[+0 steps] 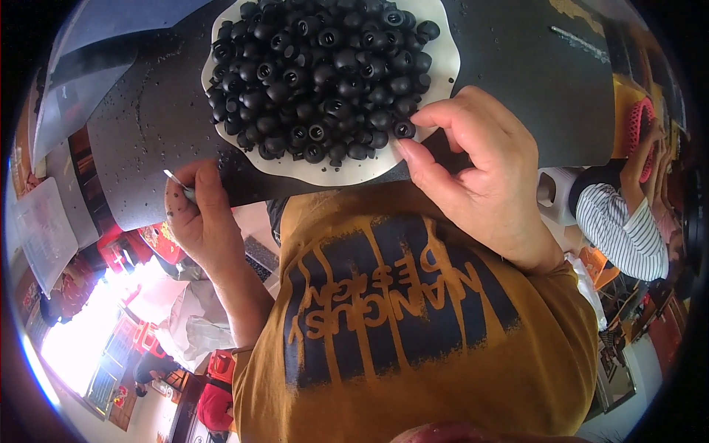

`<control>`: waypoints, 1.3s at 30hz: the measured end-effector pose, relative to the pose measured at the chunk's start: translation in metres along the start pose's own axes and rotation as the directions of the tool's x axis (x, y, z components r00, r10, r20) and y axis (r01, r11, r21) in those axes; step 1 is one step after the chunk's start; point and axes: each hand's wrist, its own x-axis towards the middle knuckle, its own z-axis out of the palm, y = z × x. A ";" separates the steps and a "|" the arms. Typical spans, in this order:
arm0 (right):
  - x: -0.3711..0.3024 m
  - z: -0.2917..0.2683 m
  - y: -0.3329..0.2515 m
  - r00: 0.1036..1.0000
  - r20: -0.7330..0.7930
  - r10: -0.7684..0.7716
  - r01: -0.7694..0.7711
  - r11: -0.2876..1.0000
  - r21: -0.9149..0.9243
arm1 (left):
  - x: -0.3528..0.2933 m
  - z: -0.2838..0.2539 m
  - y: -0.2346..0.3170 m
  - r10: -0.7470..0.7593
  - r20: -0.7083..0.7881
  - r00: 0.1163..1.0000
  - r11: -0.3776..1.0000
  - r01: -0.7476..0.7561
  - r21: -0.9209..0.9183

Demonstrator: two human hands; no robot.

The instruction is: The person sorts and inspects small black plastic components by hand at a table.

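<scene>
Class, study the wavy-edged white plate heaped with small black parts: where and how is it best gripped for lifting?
Probably by opposite stretches of the white plate's rim, one hand coming from its left, one from its right. The heap of small black parts covers the middle, while a bare border shows at the right.

1. Before you spreads a dark tabletop (pixel 532 111), its edges bowed by your lens.
2. At the lower left of your view, a white glare (pixel 81 325) washes out detail; you cannot tell whether it comes through a window or a doorway.
3. Beside that brightness you see a red seat (pixel 145 337), small and partly blurred.
4. To your right stands a white chair (pixel 559 190), with an orange seat (pixel 604 267) lower down.
5. At your lower right runs a pale surface (pixel 645 373), floor or wall, too distorted to tell.
</scene>
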 end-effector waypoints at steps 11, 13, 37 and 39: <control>-0.001 0.002 -0.003 0.999 -0.040 0.015 -0.017 0.998 -0.057 | -0.001 0.003 -0.004 0.061 -0.063 0.996 0.998 -0.061 -0.001; -0.001 0.003 -0.003 0.999 -0.039 0.017 -0.019 0.998 -0.059 | -0.001 0.004 -0.004 0.070 -0.066 0.995 0.997 -0.072 -0.020; 0.010 -0.002 0.010 0.995 0.021 -0.101 0.102 0.994 -0.037 | -0.002 0.002 -0.002 0.069 -0.038 0.997 0.998 -0.069 0.001; 0.010 -0.001 0.010 0.996 0.026 -0.086 0.087 0.996 -0.015 | -0.002 0.002 -0.001 0.068 -0.044 0.997 0.998 -0.068 -0.013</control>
